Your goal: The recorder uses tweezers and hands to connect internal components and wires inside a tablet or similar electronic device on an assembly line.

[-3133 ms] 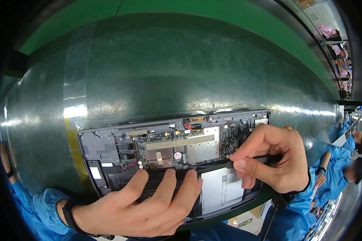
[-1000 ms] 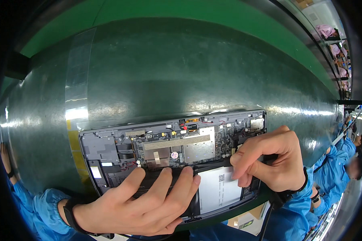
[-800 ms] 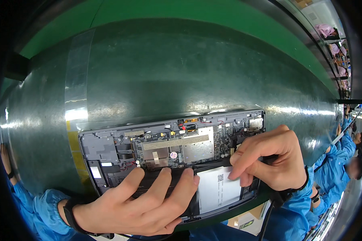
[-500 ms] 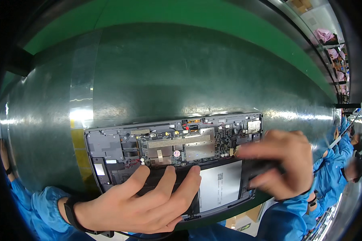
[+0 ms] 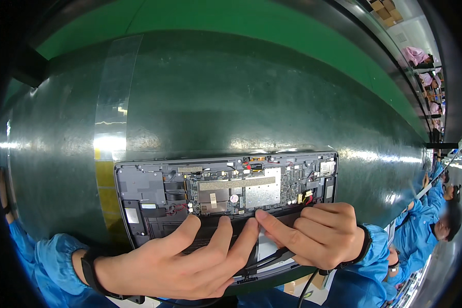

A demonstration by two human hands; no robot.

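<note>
A dark green worktable (image 5: 215,102) spreads beyond and on both sides of an opened device (image 5: 141,187), the landmark here. Well off to the device's right, a co-worker in blue (image 5: 426,218) sits. To its left, a strip of yellow tape (image 5: 106,187) runs along the tabletop. The device, a flat grey housing, lies on the table close to the wearer's body, its insides facing up.

The left hand (image 5: 185,259) reaches over the device's near left part, fingers apart, tips resting on a black panel (image 5: 205,233). The right hand (image 5: 321,233) is over the near right part, one finger stretched out with its tip just beside the left hand's nearest fingertip, the others curled; whether they pinch anything, I cannot tell.

Across the device's middle runs a circuit board (image 5: 291,179). Nearer, partly hidden, shows a whitish panel (image 5: 267,249). On the board sit a silver plate (image 5: 262,196), a grey strip (image 5: 236,183) and a small round sticker (image 5: 234,198).
</note>
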